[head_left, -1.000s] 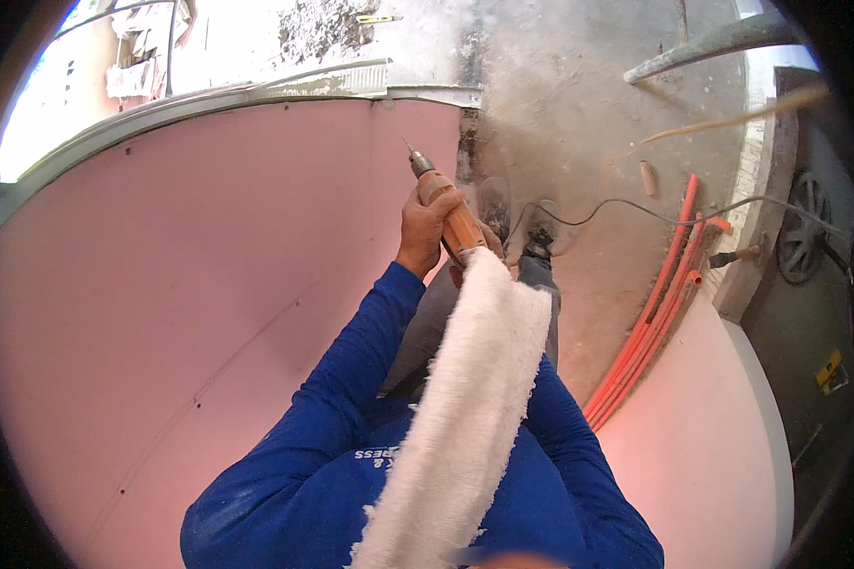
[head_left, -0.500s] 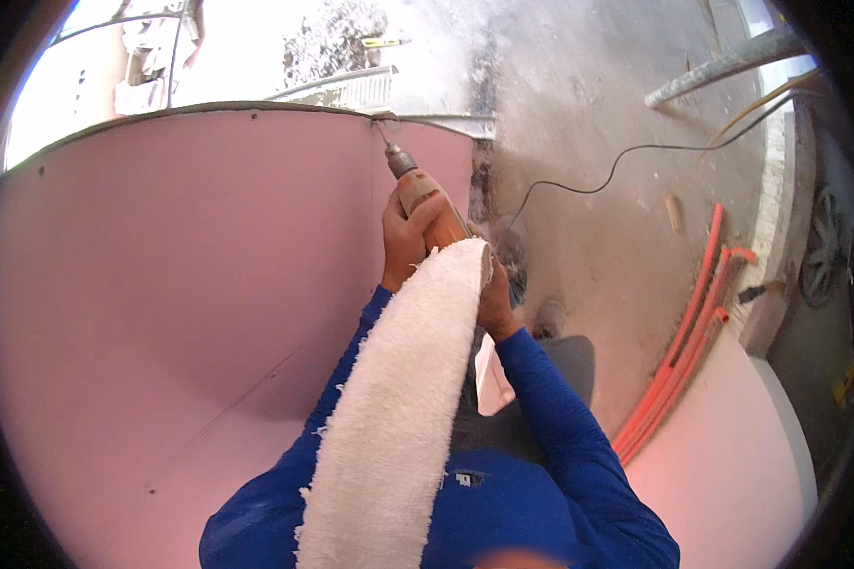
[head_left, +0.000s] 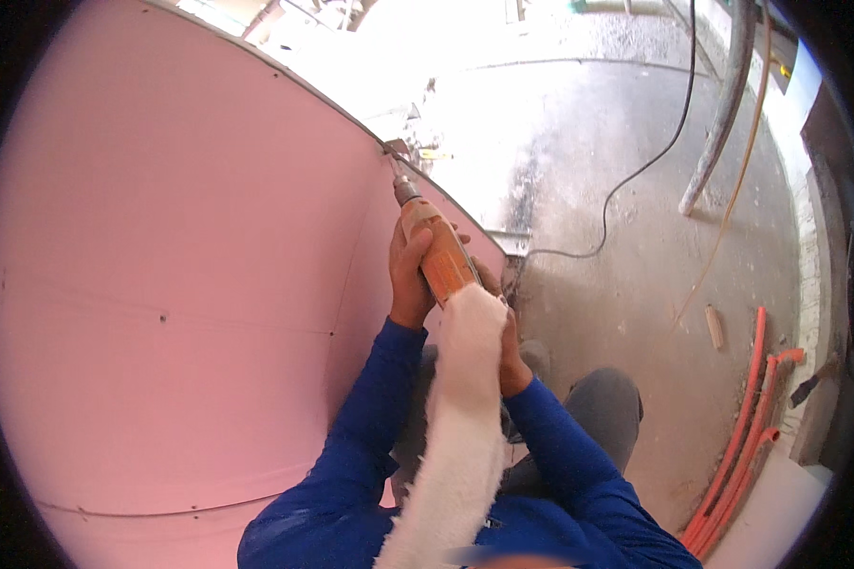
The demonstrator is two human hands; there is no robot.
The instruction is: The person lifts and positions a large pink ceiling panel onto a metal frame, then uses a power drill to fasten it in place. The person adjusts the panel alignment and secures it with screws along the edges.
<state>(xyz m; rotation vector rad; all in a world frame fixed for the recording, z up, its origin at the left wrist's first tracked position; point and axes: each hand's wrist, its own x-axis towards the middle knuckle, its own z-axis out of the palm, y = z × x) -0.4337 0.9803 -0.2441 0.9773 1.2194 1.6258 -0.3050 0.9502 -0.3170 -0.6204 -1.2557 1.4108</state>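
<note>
An orange power drill point(head_left: 446, 261) points away from me, with its chuck and bit by the top edge of a pink board point(head_left: 209, 228). My left hand point(head_left: 408, 284) is wrapped round the drill's body from the left. My right hand point(head_left: 510, 341) closes on its rear from the right, where the grip is mostly hidden. A small brownish piece point(head_left: 399, 146) sits at the board's edge beside the bit; whether the bit touches it I cannot tell. A long white fluffy strip point(head_left: 460, 417) covers the drill's back end and runs down between my arms.
A dark cord point(head_left: 603, 218) trails over the dusty concrete floor point(head_left: 626, 294). Orange-red flexible tubes point(head_left: 745, 446) lie at the right, near a short wooden piece point(head_left: 714, 327). A grey pole point(head_left: 726, 123) slants down at the far right. Screw dots mark the board.
My view has turned, so the board's top edge now slants down to the right. Both hands still hold the drill by that edge. The white strip looks narrower and has shifted right.
</note>
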